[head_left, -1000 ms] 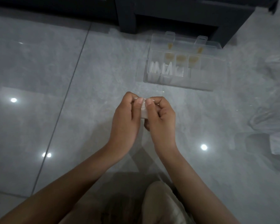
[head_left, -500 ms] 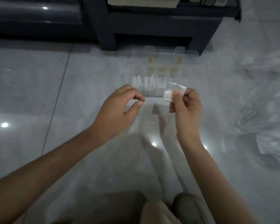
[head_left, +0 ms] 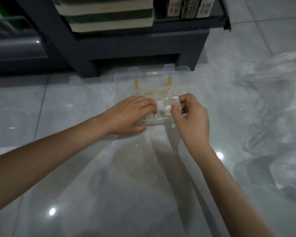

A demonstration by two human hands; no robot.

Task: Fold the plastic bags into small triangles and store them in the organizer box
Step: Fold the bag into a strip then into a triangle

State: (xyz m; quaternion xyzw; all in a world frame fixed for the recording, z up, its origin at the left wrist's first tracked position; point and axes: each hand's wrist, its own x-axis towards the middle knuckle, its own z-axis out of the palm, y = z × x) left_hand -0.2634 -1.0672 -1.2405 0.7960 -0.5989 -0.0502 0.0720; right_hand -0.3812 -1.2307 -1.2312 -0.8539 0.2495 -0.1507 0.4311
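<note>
A clear plastic organizer box (head_left: pixel 188 88) with its lid swung back lies on the grey tile floor in front of me. My right hand (head_left: pixel 190 119) pinches a small folded white plastic bag (head_left: pixel 171 104) just above the box's front compartments. My left hand (head_left: pixel 132 115) lies flat over the left front compartments, fingers stretched onto folded bags (head_left: pixel 159 106) stored there, thumb by the front rim. A ring shows on one finger.
A dark shelf unit (head_left: pixel 126 45) stands right behind the box, holding a striped cushion and small cartons. Loose crumpled plastic bags (head_left: pixel 273 74) spread over the floor at the right, with another bag (head_left: pixel 290 173) nearer me.
Both hands moved forward from in front of my body to the box. The left let go of the folded bag and now lies on the compartments; the right carried the bag over the box.
</note>
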